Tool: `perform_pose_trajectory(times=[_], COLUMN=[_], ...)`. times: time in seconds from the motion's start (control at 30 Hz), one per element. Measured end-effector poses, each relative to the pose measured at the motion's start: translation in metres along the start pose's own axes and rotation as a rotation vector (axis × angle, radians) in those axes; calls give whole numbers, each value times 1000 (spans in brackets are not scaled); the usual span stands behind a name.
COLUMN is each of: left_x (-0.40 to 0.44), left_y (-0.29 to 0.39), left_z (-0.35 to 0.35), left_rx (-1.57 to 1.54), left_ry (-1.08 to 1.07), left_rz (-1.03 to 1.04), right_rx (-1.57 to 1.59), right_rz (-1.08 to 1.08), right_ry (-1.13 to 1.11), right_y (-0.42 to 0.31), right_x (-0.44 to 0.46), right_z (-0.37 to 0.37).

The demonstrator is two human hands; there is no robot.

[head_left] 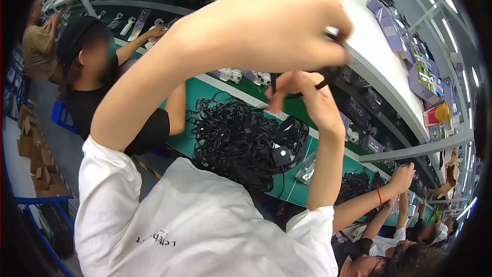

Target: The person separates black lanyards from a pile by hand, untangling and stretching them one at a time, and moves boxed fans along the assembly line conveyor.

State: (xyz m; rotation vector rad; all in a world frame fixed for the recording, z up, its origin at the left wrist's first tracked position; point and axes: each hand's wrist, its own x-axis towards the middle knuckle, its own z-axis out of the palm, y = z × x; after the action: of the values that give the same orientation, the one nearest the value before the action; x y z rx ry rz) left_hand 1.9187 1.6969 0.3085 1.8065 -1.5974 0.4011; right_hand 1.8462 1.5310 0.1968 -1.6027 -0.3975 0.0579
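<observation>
My left hand (312,31) is raised high at the upper centre, its fingers curled closed and smeared by motion. A dark blurred piece of black cable (334,74) shows just under its fingertips. Below it, my right hand (312,97) has its thumb and fingers bent around the same black cable, which crosses them. A large tangled pile of black cables (230,141) lies on the green table (179,146) below my hands. At the pile's right side sits a small black box (281,156) with a bright round spot and a cord hanging down.
A white shelf (371,79) spans above the table. White devices (230,75) stand beneath it. Purple boxes (392,31) and a red-yellow cup (435,115) are at the right. A clear plastic bag (306,169) lies by the pile. Co-workers sit to the left (84,66) and right (359,254).
</observation>
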Motion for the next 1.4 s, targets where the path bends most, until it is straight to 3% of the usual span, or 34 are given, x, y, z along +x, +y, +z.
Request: perform_pose_trajectory(times=[0.03, 0.13, 0.17, 0.23, 0.3, 0.33, 0.43, 0.53, 0.57, 0.67, 0.7, 0.77, 0.8, 0.83, 0.97, 1.0, 1.03, 1.07, 1.1, 1.13, 1.17, 1.23, 1.27, 1.3, 1.33, 1.37, 1.4], left_x=[-10, -48, -56, -65, -66, -65, -46, -23, -17, -2, 0, 2, -3, -12, -99, -134, -171, -196, -216, -221, -226, -216, -199, -191, -197, -182, -178], left_y=[-12, -56, -65, -76, -70, -67, -38, -16, -12, -6, 0, 7, 4, 0, -31, -41, -52, -53, -53, -47, -43, -37, -29, -26, -33, -29, -33], left_z=[1, 8, 11, 20, 11, 10, 17, 12, 14, 24, 20, 10, 3, -6, -46, -43, -30, -9, 7, 23, 45, 92, 111, 134, 161, 182, 183], left_rx=[-47, -67, -135, -308, -813, -861, -696, -526, -471, -251, -223, -166, -104, -74, -68, -154, -321, -364, -444, -389, -446, -580, -673, -859, -797, -966, -1111], left_ry=[-38, -171, -223, 34, 262, 205, 44, 85, 73, -227, -193, -125, -64, -28, 91, 149, 210, 230, 49, -22, -13, 11, 44, 143, 284, 517, 531], left_rz=[-82, -317, -502, -547, -582, -547, -520, -382, -325, -285, -253, -190, -165, -163, -430, -672, -865, -913, -872, -821, -829, -677, -680, -747, -735, -934, -967], right_rx=[-32, -140, -156, -206, -347, -337, -290, -60, -149, -214, -102, 58, 134, 150, 313, 303, 205, 107, 7, -172, -333, -590, -648, -637, -643, -648, -523], right_rz=[106, 64, 45, 67, 114, 107, 195, 89, 4, -107, -51, -64, 115, 105, 74, 106, 110, 116, 120, -7, -146, -212, -163, -252, -254, -250, -204], right_ry=[25, 176, 186, 230, 326, 268, 149, 60, 95, 180, 195, -20, -165, -126, -37, -72, -100, -128, -154, -177, -140, -76, -100, -48, 2, 56, 205], right_y=[-6, -17, -18, -21, -23, -16, -2, 7, 10, 23, 29, 51, 57, 58, 63, 67, 68, 66, 64, 59, 66, 69, 61, 59, 52, 43, 39], right_x=[-8, -25, -30, -37, -40, -41, -43, -41, -34, -3, 3, 25, 31, 26, 2, -5, -8, -12, -14, -13, -13, -10, -7, -3, -2, -2, -6], right_z=[-9, -21, -25, -30, -25, -28, -35, -39, -32, 20, 35, 35, 29, 33, 13, 4, 3, 3, 4, 11, 23, 46, 54, 60, 60, 57, 56])
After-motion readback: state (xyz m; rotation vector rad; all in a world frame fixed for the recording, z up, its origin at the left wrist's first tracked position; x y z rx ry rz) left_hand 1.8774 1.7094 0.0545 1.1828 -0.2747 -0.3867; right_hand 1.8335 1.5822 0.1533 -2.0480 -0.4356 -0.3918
